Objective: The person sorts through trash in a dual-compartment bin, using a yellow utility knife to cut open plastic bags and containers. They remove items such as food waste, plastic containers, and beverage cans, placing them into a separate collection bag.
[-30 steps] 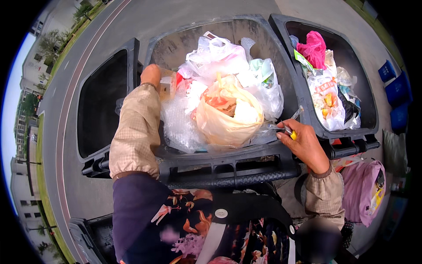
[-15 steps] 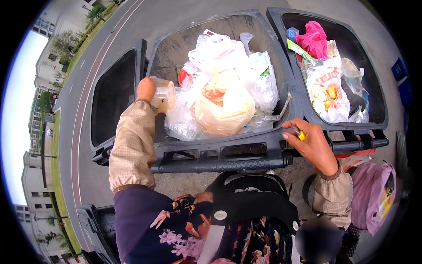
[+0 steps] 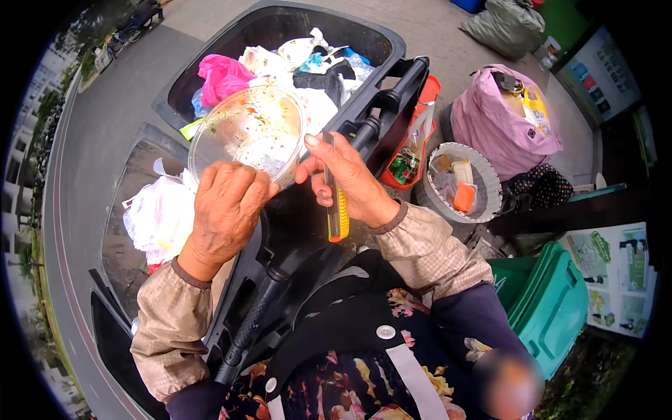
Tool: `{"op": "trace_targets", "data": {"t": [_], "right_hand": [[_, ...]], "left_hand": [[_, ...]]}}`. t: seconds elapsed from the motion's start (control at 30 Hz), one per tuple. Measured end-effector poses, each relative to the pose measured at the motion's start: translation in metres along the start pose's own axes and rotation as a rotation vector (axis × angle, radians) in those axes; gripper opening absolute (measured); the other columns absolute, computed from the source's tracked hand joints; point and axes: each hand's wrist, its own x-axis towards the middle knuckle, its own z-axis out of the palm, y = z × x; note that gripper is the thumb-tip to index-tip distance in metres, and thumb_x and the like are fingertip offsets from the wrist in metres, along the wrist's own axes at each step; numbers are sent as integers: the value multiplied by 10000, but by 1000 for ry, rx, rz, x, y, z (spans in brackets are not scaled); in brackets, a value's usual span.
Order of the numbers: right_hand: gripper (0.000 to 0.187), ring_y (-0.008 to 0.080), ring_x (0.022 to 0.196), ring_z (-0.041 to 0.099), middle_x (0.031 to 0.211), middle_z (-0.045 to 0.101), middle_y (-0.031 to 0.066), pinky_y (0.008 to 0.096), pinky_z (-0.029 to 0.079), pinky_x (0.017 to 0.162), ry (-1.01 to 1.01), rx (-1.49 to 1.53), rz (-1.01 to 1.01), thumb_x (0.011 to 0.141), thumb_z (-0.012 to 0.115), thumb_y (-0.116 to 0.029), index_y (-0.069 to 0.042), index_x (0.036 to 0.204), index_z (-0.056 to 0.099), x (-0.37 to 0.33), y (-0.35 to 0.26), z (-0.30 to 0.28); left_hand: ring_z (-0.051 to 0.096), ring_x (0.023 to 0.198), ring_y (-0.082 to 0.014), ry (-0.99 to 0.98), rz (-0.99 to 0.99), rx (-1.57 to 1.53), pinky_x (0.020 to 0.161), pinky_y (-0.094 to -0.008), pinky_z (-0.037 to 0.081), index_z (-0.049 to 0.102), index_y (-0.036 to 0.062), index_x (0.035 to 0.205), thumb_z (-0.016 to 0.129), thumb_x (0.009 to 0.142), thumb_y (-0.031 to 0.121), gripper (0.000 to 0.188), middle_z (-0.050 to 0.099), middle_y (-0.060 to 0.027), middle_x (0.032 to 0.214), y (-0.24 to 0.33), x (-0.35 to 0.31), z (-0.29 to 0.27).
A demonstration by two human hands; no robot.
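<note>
Yep, pinching smeared clear tub [image 3: 250, 127] (left hand [image 3: 225, 210]) and yellow cutter [image 3: 340, 215] (right hand [image 3: 355, 183]), with rubbish-filled bin [image 3: 396, 47] and printed board [image 3: 616, 278] beyond.

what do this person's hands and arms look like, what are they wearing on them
The left hand and right hand are bare, with no gloves. Both forearms wear loose, shiny beige sleeve covers with a fine check pattern, gathered at the wrists by narrow brown cuffs. Above them show dark navy-purple sleeves.
</note>
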Motion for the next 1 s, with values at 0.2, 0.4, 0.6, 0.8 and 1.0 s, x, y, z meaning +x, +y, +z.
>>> {"op": "trace_targets", "data": {"t": [0.2,0.4,0.6,0.8,1.0], "right_hand": [[307,71,435,394,702,532,87,193,319,387,284,352,-46,829,549,-369,-88,872,432,-64,18,-116],[125,76,429,400,661,507,61,204,318,372,673,264,-172,811,550,-152,-87,833,446,-132,43,-185],[70,104,440,406,603,497,102,240,339,382,986,330,-158,764,511,-66,-25,736,461,-136,75,-290],[295,93,425,358,545,437,-8,216,348,423,1136,254,18,838,495,-347,-117,661,447,-139,78,-482],[329,77,433,419,756,599,62,215,345,375,914,-298,172,797,602,-337,-58,959,542,-89,87,-421]], "left_hand": [[474,694,-200,-149,391,-285,660,-329,383,526,52,782,624,709,122,140,459,-42,720,54,62,88],[470,816,-175,-282,662,-444,775,-339,379,551,78,846,548,751,185,143,460,-24,833,121,95,170],[388,1151,-288,-364,343,-407,961,-458,294,462,125,1190,581,743,231,474,435,-95,1207,150,84,147],[416,1125,-306,-360,46,-602,886,-392,372,483,49,1130,565,767,166,389,442,-131,1202,95,-5,39],[564,636,-191,-203,-996,-528,543,-281,436,579,3,856,596,790,78,101,555,-83,736,34,-157,-89]]}}
